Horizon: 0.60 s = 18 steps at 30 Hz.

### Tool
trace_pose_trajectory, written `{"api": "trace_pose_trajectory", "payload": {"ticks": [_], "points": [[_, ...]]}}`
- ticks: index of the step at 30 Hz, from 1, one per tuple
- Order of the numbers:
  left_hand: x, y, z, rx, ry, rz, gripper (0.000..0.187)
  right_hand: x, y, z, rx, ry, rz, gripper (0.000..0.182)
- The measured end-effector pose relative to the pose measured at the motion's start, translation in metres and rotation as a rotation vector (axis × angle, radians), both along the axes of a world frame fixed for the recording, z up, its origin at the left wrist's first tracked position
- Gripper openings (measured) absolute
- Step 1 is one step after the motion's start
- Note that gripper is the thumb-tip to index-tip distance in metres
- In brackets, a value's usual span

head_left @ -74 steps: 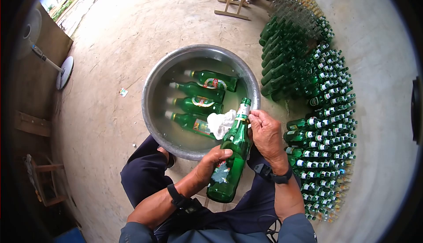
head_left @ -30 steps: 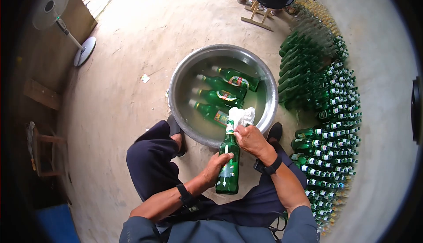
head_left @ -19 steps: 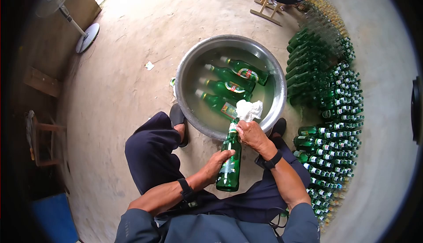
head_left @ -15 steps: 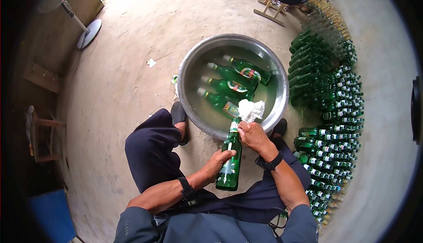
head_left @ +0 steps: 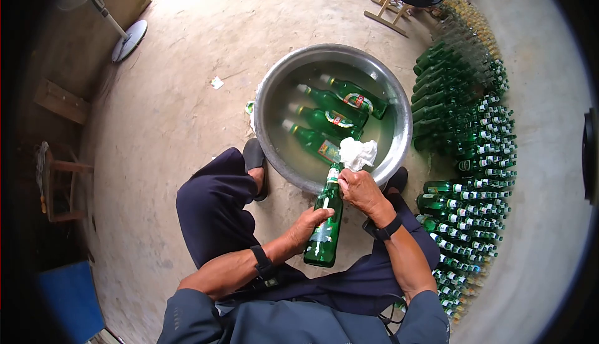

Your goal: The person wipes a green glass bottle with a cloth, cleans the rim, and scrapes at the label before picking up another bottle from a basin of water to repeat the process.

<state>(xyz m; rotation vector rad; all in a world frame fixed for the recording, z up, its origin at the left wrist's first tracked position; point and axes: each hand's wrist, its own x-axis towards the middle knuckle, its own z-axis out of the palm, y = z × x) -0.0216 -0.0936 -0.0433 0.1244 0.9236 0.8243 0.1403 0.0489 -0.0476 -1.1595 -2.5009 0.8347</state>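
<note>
My left hand (head_left: 310, 224) is wrapped round the body of a green glass bottle (head_left: 323, 239), its neck pointing away from me. Bunched in my closed right hand (head_left: 363, 193), a white cloth (head_left: 358, 154) sticks out beyond the fingers. The right hand is beside the bottle's neck label, with thumb and fingers against or very close to the neck. Just beyond both hands stands a round metal basin (head_left: 404, 125) of cloudy water. Several labelled green bottles (head_left: 358, 101) lie in it side by side, partly under water.
Rows of green bottles (head_left: 465, 203) line the wall on the right. A standing fan (head_left: 130, 41) is at the far left, with a wooden stool (head_left: 65, 166) nearer. Another person sits at the top on a wooden seat (head_left: 385, 21). A blue panel (head_left: 72, 300) shows lower left.
The view has shifted slightly. Both hands keep their hold, and the bottle and cloth stay almost in the same place.
</note>
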Motion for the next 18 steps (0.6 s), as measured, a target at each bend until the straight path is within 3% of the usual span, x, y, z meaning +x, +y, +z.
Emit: {"api": "trace_pose_trajectory", "payload": {"ticks": [18], "points": [[0.004,0.003,0.001,0.039,0.034,0.027,0.035,-0.007,0.012,-0.003,-0.048,0.026,-0.032,0.009]]}}
